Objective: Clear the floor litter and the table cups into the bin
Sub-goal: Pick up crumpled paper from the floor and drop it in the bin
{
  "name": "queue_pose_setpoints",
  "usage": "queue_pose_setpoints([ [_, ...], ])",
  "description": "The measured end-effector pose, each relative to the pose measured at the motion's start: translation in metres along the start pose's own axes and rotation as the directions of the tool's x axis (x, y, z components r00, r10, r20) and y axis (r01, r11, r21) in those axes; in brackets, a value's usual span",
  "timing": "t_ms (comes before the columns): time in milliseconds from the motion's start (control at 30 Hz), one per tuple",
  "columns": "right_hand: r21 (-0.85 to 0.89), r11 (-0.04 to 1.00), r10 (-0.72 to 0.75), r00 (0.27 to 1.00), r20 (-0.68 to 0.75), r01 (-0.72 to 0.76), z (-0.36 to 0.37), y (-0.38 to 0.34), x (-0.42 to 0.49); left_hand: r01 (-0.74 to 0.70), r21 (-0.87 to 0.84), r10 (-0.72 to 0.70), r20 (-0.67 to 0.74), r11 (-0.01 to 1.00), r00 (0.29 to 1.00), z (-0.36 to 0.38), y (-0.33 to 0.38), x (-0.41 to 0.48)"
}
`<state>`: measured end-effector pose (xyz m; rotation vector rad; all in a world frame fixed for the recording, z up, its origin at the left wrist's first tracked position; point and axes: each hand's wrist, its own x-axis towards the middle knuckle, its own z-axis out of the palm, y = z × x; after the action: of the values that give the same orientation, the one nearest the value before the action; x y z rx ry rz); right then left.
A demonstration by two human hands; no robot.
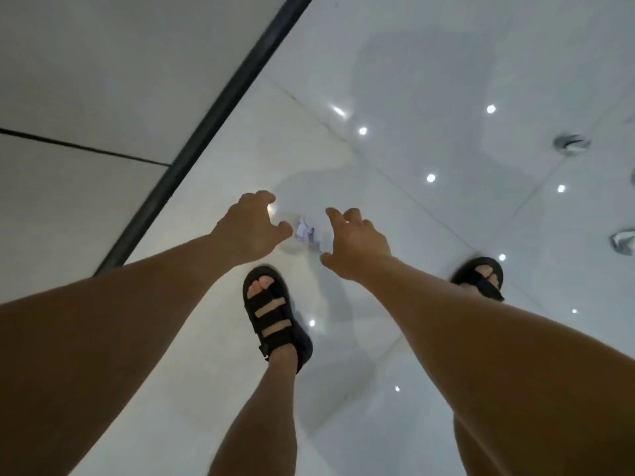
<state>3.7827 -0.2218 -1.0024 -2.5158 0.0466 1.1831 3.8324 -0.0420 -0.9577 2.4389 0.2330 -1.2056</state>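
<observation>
I see the paper [307,233] lying on the floor [412,80], near the black strip [213,121] along its left edge. My left hand [251,228] and right hand [354,242] flank it closely, fingers loosely spread, grasping nothing. A scrap [572,144] and a second scrap [623,240] lie by the floor's right edge.

Indoor room w/ a polished finish; home vs. commercial can't be told. Glossy white floor tiles [429,80], large-format, mirror ceiling spotlights [431,178]. A dark skirting strip [206,132] runs along pale wall panels [103,63], split by a thin dark seam [86,147].
</observation>
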Motion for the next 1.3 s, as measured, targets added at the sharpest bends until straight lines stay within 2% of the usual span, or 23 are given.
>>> queue_pose_setpoints([
  [233,-0.104,0.989,-0.101,0.994,0.037,0.104,0.099,0.008,0.098,0.004,-0.064,-0.003,0.028,0.998,1.0,0.083,-0.056,0.083],
  [400,-0.159,0.967,-0.208,0.976,-0.061,0.197,0.132,0.017,0.116,0.017,-0.059,-0.013,0.057,0.998,0.998,0.106,-0.084,0.091],
  [533,-0.06,0.973,-0.226,0.972,-0.06,0.223,0.13,0.026,0.123,0.009,-0.062,-0.004,0.077,0.998,0.997,0.107,-0.082,0.092],
  [633,0.223,0.97,-0.074,0.992,-0.105,0.096,0.113,0.033,0.119,-0.028,-0.067,0.033,0.074,0.997,0.997,0.1,-0.069,0.093],
  [700,0.445,0.895,0.081,0.991,-0.103,-0.027,0.093,0.034,0.112,-0.097,-0.064,0.102,0.074,0.993,0.992,0.096,-0.053,0.087],
  [767,0.7,0.704,0.195,0.98,-0.028,-0.12,0.068,0.033,0.099,-0.2,-0.069,0.204,0.066,0.977,0.977,0.091,-0.031,0.077],
  [833,0.833,0.534,0.207,0.978,0.037,-0.145,0.042,0.033,0.08,-0.284,-0.104,0.291,0.056,0.953,0.955,0.084,-0.006,0.067],
  [967,0.908,0.409,0.124,0.992,0.037,-0.085,-0.008,0.041,0.041,-0.399,-0.125,0.408,0.064,0.908,0.911,0.069,0.045,0.054],
  [1200,0.983,0.165,0.132,0.99,0.053,-0.074,-0.085,0.091,-0.014,-0.512,-0.154,0.522,0.029,0.845,0.852,0.056,0.14,0.032],
  [1300,0.987,0.142,0.152,0.987,0.055,-0.077,-0.115,0.121,-0.039,-0.509,-0.166,0.523,0.052,0.845,0.851,0.059,0.193,0.024],
])
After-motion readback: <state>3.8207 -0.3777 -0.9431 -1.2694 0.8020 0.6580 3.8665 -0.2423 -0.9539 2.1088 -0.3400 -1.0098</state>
